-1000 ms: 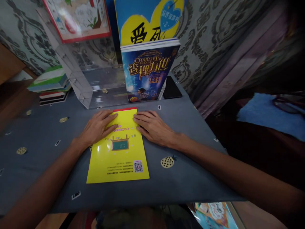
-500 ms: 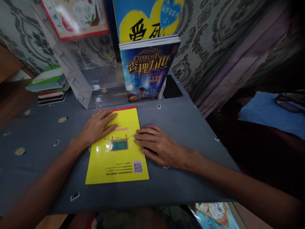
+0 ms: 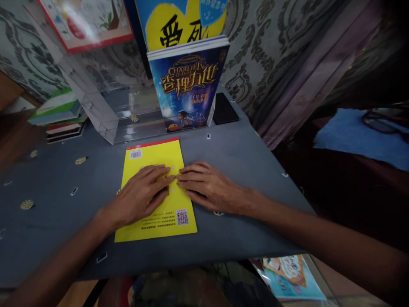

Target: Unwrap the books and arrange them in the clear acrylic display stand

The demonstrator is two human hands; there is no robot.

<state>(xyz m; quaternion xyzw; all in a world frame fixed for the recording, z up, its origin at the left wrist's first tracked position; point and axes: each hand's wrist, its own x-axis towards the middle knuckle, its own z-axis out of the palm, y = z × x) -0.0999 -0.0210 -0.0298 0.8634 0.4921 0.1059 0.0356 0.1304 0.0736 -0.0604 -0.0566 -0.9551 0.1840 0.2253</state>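
Note:
A thin yellow book (image 3: 150, 157) lies flat on the grey cloth-covered table (image 3: 243, 157), back cover up with a barcode and a QR code. My left hand (image 3: 142, 196) rests flat on its middle, fingers stretched out. My right hand (image 3: 207, 187) lies flat at the book's right edge, fingertips on the cover and almost touching the left hand's. Neither hand grips anything.
A clear acrylic stand (image 3: 105, 115) behind the yellow book holds an upright blue book (image 3: 187, 85). A black phone (image 3: 224, 114) lies to its right. A stack of books (image 3: 60, 115) sits at the far left. Patterned wall behind; table edge drops off at the right.
My left hand slid from the book's upper left down to its middle. My right hand moved down along the right edge, then in toward the left hand. The view shifted slightly.

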